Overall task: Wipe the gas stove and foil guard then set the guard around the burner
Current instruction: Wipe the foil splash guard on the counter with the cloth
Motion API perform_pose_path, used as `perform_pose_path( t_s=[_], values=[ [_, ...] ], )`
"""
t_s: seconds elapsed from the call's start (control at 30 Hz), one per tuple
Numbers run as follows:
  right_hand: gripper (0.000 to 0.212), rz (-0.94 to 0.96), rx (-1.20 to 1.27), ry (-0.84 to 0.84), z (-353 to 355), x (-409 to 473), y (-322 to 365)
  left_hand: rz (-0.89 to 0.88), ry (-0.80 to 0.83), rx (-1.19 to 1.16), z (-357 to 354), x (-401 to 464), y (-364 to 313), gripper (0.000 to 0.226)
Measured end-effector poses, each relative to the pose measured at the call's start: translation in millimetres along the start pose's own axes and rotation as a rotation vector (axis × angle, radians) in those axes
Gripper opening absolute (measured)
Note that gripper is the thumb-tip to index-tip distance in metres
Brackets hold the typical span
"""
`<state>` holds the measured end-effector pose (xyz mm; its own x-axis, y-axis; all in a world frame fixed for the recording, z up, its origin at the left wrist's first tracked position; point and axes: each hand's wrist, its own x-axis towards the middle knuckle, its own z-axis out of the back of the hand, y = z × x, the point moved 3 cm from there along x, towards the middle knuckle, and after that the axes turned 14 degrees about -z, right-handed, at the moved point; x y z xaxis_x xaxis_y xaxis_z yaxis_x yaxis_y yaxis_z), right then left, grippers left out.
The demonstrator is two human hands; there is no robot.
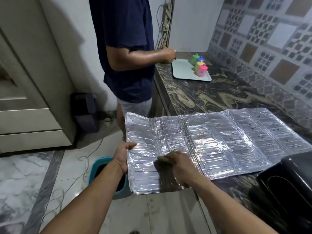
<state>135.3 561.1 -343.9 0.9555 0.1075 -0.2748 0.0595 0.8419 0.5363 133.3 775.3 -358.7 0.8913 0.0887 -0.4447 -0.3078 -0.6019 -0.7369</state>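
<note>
The counter (211, 97) runs from about 12 o'clock down to 4 o'clock, and the foil guard (219, 142) lies unfolded and flat across it at centre, its left end hanging past the counter's edge over the floor. By my reading the task is in its middle: the guard is being wiped, brown specks show on the panels toward 3 o'clock, so that part looks undone, and setting it round the burner is not yet begun. Whether the stove has been wiped I cannot tell; only a black corner of what may be the stove (290, 181) shows at 4 o'clock. Both forearms reach in from 6 o'clock. The left hand (122, 157) grips the guard's overhanging left edge, thumb on top and fingers beneath, keeping it level. The right hand (179, 164) lies palm down on the foil just right of the left one, its fingers curled over a dull cloth (163, 159) pressed to the surface; the cloth is blurred and mostly hidden.
</note>
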Motion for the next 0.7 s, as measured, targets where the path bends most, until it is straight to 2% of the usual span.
perform_pose_path(
  t_s=[0.03, 0.07, 0.1, 0.13, 0.2, 0.23, 0.3, 0.37, 0.47, 0.57, 0.63, 0.7],
  values=[
    [0.028, -0.032, 0.093, -0.041, 7.9, 0.6, 2.3, -0.002, 0.007, 0.010, 0.7, 0.6, 0.3, 0.041],
    [0.023, -0.076, 0.167, -0.148, 20.2, 5.3, 2.1, 0.003, 0.014, 0.015, 2.0, 1.2, -0.3, 0.036],
    [0.026, -0.125, 0.179, -0.297, 35.3, 10.5, -0.2, 0.009, 0.010, 0.015, 2.6, 1.2, -0.6, 0.033],
    [0.029, -0.186, 0.140, -0.431, 51.4, 16.3, -3.5, 0.004, 0.002, 0.012, 3.2, 0.0, -2.4, 0.030],
    [0.028, -0.313, 0.039, -0.566, 72.4, 31.6, -9.1, -0.031, -0.007, -0.022, 3.6, -1.9, -7.8, 0.030],
    [0.030, -0.366, -0.005, -0.576, 77.1, 38.4, -10.4, -0.044, -0.017, -0.035, 4.2, -1.1, -9.8, 0.038],
    [0.037, -0.426, -0.068, -0.491, 71.2, 50.3, -11.8, -0.053, -0.031, -0.036, 3.4, 0.1, -13.0, 0.052],
    [0.032, -0.383, -0.126, -0.334, 55.4, 55.9, -6.3, -0.076, -0.036, -0.019, 0.0, 0.9, -15.1, 0.041],
    [0.025, -0.209, -0.195, -0.177, 27.5, 54.9, 11.0, -0.098, -0.058, -0.007, -6.5, 0.4, -16.9, 0.010],
    [0.024, -0.147, -0.141, -0.021, 8.2, 50.6, 28.2, -0.079, -0.048, 0.009, -8.6, -2.8, -17.3, 0.016],
    [0.029, -0.126, -0.003, -0.024, 12.4, 49.9, 32.6, -0.079, -0.048, 0.017, -5.5, -2.2, -17.9, 0.020],
    [0.012, -0.110, 0.140, -0.205, 35.4, 52.7, 32.1, -0.100, -0.072, 0.020, -1.3, 0.7, -19.5, 0.019]
  ],
)
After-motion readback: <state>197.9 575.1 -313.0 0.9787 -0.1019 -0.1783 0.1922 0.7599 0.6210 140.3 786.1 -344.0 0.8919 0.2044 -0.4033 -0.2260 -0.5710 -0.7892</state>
